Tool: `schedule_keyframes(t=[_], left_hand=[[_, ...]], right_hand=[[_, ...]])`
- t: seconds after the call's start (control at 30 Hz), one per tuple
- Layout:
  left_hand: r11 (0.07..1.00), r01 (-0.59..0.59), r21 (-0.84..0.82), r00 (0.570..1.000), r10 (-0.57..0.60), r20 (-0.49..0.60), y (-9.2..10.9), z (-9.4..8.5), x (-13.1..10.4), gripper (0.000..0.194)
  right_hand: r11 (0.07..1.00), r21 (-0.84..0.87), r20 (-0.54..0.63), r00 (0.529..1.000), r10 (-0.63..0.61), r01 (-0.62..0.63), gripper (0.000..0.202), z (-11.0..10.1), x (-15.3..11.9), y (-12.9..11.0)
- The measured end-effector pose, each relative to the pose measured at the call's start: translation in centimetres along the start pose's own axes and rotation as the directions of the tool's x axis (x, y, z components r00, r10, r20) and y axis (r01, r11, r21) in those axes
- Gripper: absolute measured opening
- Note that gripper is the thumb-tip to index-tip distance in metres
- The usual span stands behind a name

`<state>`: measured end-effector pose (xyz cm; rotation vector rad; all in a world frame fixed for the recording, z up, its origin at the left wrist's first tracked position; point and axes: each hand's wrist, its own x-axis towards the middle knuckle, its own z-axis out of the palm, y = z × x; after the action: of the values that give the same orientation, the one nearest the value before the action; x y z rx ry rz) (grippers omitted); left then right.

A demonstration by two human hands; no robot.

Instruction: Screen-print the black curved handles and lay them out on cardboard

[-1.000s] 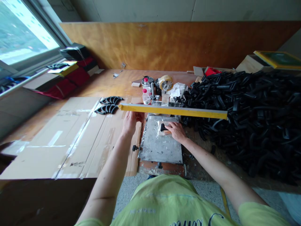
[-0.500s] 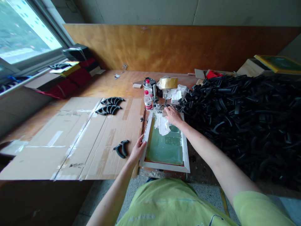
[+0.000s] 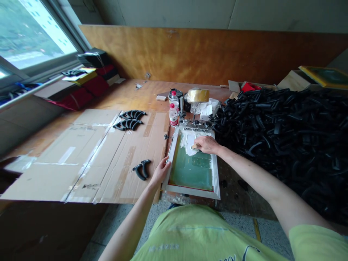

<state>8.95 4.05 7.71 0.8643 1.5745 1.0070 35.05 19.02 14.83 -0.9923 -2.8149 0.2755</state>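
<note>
A screen frame [image 3: 217, 185] with a pale metal border and green mesh [image 3: 190, 174] lies in front of me, its far edge at a metal clamp [image 3: 195, 125]. White paste [image 3: 187, 139] is smeared over the upper part of the mesh. My right hand [image 3: 208, 145] is closed on a small tan scraper [image 3: 194, 146] over the paste's right side. At the frame's left edge, my left hand [image 3: 163, 169] grips the border, the fingers partly hidden.
Flattened cardboard [image 3: 103, 152] on the left bears several curved black parts [image 3: 130, 119] and a separate group [image 3: 141, 169] nearer me. Two red-capped bottles [image 3: 173, 115] and a tape roll [image 3: 198, 95] stand behind the frame. A large pile of black parts [image 3: 285, 145] lies right.
My right hand has come down from the frame's far edge onto the mesh with the scraper. My left hand stays at the left border. The view has shifted slightly.
</note>
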Motion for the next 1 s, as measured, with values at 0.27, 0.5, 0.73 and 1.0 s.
schedule_keyframes(t=[0.27,0.5,0.73,1.0], left_hand=[[1.000,-0.010,0.003,0.999,0.010,0.038,0.4,0.0,-0.2,0.072],[0.999,0.003,-0.051,0.986,0.006,0.166,6.3,-1.5,-2.0,0.070],[0.886,-0.343,-0.312,0.926,0.374,0.043,15.4,-0.2,-0.1,0.048],[0.848,-0.171,-0.501,0.983,0.184,-0.023,13.2,4.4,0.9,0.045]], right_hand=[[0.997,0.064,-0.122,0.992,-0.035,0.043,0.017,2.0,-1.3,-1.2],[0.936,0.082,-0.234,0.906,0.352,-0.342,0.062,-3.4,5.1,3.1],[0.682,0.276,-0.360,0.585,0.727,-0.677,0.028,-2.1,-2.3,8.7],[0.920,0.133,-0.123,0.915,0.384,-0.369,0.021,4.9,-3.9,0.5]])
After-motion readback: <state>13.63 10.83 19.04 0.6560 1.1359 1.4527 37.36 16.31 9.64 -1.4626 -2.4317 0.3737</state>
